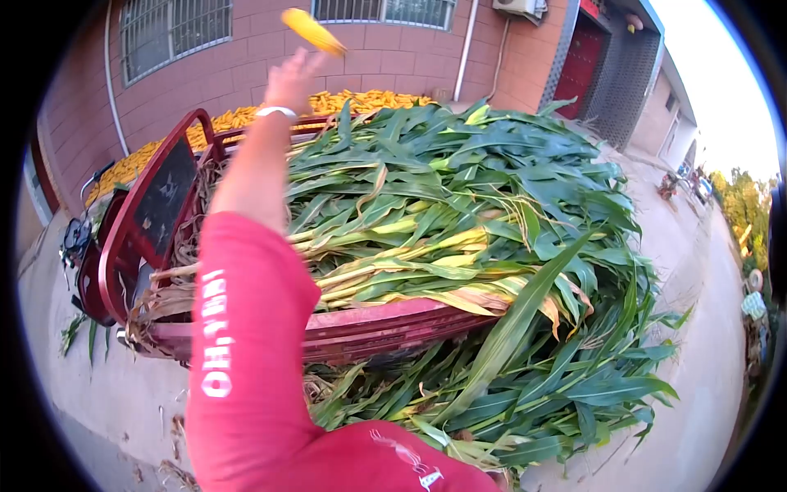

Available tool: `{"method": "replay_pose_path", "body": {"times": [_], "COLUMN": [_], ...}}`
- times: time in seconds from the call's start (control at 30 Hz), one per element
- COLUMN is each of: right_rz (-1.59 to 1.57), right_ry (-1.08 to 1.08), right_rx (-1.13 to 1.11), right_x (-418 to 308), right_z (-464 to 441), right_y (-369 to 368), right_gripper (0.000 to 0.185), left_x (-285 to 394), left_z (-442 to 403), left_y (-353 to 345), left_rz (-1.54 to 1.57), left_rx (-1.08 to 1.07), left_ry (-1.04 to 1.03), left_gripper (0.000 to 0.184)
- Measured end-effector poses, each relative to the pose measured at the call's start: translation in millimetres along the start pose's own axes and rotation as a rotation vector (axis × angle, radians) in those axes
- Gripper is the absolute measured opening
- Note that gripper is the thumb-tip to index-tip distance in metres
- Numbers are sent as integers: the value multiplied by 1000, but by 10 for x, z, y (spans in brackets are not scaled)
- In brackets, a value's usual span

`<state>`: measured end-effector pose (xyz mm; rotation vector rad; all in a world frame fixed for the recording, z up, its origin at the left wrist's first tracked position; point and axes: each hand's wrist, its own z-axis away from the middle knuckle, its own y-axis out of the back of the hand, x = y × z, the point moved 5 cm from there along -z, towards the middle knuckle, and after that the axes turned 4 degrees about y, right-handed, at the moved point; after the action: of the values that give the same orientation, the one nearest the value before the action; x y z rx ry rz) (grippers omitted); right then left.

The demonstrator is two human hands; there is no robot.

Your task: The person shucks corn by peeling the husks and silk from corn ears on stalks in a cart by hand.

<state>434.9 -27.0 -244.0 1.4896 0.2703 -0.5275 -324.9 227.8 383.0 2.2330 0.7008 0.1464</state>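
Note:
My left hand [291, 82] is raised at the end of an outstretched arm, with a pale band round the wrist. Its fingers look spread, though slightly blurred. Just above and to the right of the fingertips, a yellow husked corn cob [313, 31] is in the air, apart from the hand. Below the arm, a red cargo cart [385, 324] carries a big heap of green corn stalks [459, 189] with leaves, some yellowed. My right hand is out of sight.
Yellow corn cobs [361, 101] lie piled along the brick wall [377, 61] beyond the cart. More leafy stalks [541, 402] spill to the ground at the near right. The cart's upright red frame [115, 254] rises at the left. Concrete paving [697, 328] runs along the right.

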Motion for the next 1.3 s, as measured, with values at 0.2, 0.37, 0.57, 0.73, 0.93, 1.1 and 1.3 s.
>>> {"method": "replay_pose_path", "body": {"times": [0.2, 0.37, 0.57, 0.73, 0.93, 1.1, 1.3], "right_rz": [-114, -168, -244, -205, -239, -242, -81], "right_ry": [27, 164, 211, 654, 968, 1002, 840], "right_rx": [-66, -185, -227, 6, 163, 138, 282], "right_x": [-554, -1709, -2274, -3072, -4143, -4971, -5303], "right_z": [46, -552, -765, -1129, -1968, -2663, -2921], "right_y": [205, 431, 351, 577, 588, 14, -507], "right_gripper": [19, 22, 25, 30, 26, 16, 23], "left_x": [277, 994, 1539, 1475, 1024, 725, 677], "left_z": [804, 2395, 3239, 3382, 3740, 3701, 3533], "left_y": [-759, -1879, -2371, -2835, -3345, -3527, -3943], "left_rz": [545, 694, 556, 336, 224, 228, 264], "left_rx": [-74, -530, -727, -973, -1157, -1025, -923], "left_ry": [-142, -207, -241, -52, 153, 159, 93], "left_gripper": [46, 37, 34, 31, 30, 29, 24]}}
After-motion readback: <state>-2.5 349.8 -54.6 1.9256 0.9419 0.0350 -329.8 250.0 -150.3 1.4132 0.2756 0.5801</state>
